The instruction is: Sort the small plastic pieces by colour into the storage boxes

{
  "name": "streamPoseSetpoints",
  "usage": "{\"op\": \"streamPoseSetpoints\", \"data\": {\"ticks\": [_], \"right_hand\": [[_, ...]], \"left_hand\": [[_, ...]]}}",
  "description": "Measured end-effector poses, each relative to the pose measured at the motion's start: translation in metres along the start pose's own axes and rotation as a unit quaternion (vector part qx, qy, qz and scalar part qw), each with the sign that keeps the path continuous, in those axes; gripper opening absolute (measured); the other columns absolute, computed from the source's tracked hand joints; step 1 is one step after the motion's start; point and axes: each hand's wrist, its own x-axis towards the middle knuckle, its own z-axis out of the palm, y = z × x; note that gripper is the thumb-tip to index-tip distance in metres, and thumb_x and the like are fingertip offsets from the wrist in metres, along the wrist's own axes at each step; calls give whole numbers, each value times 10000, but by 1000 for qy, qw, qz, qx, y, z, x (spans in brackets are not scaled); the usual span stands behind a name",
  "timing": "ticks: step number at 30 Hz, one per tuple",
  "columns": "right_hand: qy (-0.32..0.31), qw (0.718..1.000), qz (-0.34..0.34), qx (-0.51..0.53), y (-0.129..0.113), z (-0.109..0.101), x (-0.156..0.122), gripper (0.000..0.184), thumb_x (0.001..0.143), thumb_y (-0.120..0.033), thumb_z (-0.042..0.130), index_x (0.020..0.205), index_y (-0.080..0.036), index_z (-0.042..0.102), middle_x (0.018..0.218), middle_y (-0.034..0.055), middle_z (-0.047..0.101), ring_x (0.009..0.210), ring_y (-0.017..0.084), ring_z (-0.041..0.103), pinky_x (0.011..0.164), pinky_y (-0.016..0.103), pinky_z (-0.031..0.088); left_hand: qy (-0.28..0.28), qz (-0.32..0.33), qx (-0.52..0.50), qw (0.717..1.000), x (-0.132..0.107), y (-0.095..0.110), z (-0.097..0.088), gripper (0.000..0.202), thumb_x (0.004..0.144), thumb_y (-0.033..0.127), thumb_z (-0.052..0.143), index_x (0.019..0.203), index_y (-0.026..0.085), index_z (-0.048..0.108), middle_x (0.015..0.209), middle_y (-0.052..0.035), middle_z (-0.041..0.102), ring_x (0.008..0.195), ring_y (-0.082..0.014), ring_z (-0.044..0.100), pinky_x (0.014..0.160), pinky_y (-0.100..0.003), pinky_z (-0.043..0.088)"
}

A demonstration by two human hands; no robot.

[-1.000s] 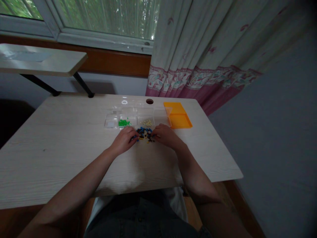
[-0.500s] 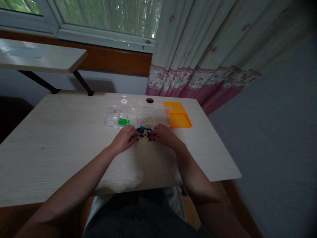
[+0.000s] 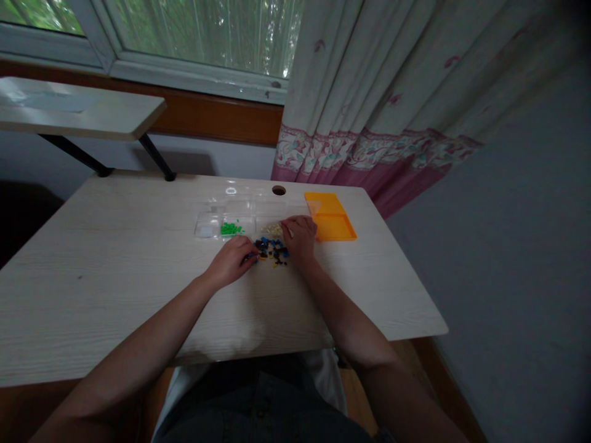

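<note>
Mixed beads (image 3: 272,250) lie mid-table, just nearer than the clear divided box (image 3: 240,209). The left hand (image 3: 229,261) curls at their left edge, the right hand (image 3: 301,237) by the box's cream beads (image 3: 273,229) (whether either grips anything is too small to tell).

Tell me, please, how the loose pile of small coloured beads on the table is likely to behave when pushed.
The bead pile is many tiny separate pieces, so it would probably scatter rather than slide as one. The table looks smooth, so strays may skid or roll. Each looks light, likely needing a fingertip pinch.
</note>
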Motion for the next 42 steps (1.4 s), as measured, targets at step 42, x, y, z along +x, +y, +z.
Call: {"op": "streamPoseSetpoints", "data": {"ticks": [42], "right_hand": [[32,999,-9,11,7,-8,0,221,964,-309,534,964,-213,734,980,89,644,1037,238,511,955,382,359]], "left_hand": [[1,-2,-17,1000,-1,1,-1,144,917,255,527,953,181,646,908,-76,594,912,-227,542,832,-369,450]]}}
